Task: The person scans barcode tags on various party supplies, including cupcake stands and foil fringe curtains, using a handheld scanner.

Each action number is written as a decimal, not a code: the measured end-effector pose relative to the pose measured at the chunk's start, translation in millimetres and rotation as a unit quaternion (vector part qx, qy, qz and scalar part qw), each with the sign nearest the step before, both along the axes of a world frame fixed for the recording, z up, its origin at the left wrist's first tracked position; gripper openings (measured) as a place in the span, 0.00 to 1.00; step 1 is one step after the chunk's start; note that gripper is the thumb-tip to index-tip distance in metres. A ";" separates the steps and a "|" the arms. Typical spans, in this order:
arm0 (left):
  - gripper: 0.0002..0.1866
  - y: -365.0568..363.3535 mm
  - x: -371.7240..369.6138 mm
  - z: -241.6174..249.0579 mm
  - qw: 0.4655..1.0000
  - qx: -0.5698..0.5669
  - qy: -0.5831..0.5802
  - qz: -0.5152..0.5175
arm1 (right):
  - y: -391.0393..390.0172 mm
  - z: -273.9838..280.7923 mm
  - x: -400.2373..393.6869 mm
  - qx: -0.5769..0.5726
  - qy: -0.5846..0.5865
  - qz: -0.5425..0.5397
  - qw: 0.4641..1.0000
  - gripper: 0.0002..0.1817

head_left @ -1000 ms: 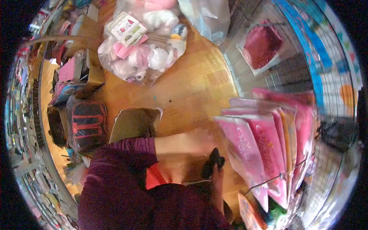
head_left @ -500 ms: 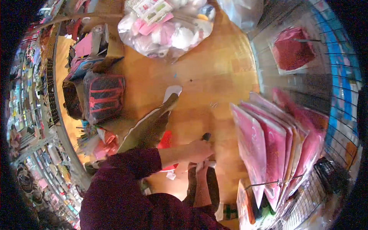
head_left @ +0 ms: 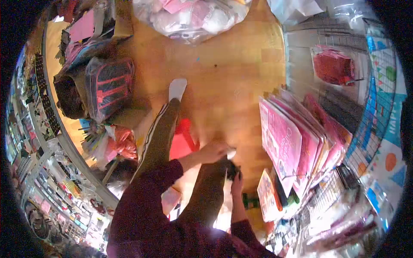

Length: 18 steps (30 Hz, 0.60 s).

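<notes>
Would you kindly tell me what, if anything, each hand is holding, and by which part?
The right hand seems to hold a dark item, but blur hides by which part. Whether the left hand holds anything cannot be told.

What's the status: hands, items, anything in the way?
Left hand at small white thing, grip unclear. Right hand at small black thing, too blurred to name. Pink packages off to the right, apart from both hands.
</notes>
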<state>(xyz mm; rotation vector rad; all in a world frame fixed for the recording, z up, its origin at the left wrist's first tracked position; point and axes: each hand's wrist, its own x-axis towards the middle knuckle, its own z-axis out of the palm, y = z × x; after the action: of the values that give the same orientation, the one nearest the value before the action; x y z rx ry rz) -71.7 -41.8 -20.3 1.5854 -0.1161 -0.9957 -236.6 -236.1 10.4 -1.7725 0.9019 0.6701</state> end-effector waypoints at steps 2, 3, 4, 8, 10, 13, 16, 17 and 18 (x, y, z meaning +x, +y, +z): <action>0.09 46.3 -11.9 -5.0 0.994 0.073 0.021 -0.074 | 14.2 15.9 20.0 -0.021 0.032 0.066 0.997 0.19; 0.09 69.1 -32.3 -15.4 0.983 0.161 0.052 -0.078 | 37.5 38.9 55.1 0.030 0.069 -0.021 0.997 0.18; 0.08 87.9 -44.5 -21.8 0.962 0.248 0.080 -0.078 | 48.7 37.3 59.6 0.040 0.076 -0.040 0.995 0.17; 0.11 127.5 -20.2 25.0 0.952 0.269 0.032 0.141 | 103.0 74.5 116.2 0.172 0.039 -0.055 0.983 0.18; 0.14 129.6 -13.5 56.4 0.954 0.205 0.047 0.214 | 111.2 94.0 126.5 0.198 0.028 -0.059 0.978 0.19; 0.25 125.9 -27.1 68.4 0.942 -0.020 0.242 0.232 | 109.0 134.0 148.6 0.225 0.032 -0.046 0.973 0.18; 0.21 112.3 45.7 189.4 0.926 -0.194 0.271 0.178 | 91.1 181.3 191.3 0.052 -0.097 0.230 0.967 0.17; 0.16 91.7 43.2 175.0 0.927 -0.219 0.242 0.185 | 89.1 205.2 203.6 -0.147 -0.220 0.437 0.860 0.18; 0.13 85.7 58.3 203.5 0.927 -0.206 0.260 0.177 | 78.1 202.6 204.9 -0.096 -0.145 0.346 0.922 0.19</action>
<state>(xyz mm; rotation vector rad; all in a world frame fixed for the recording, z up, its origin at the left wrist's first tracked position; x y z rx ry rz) -13.4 43.9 183.1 0.8820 0.3030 -0.9921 -31.7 -158.0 213.0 -2.3140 0.1144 0.7418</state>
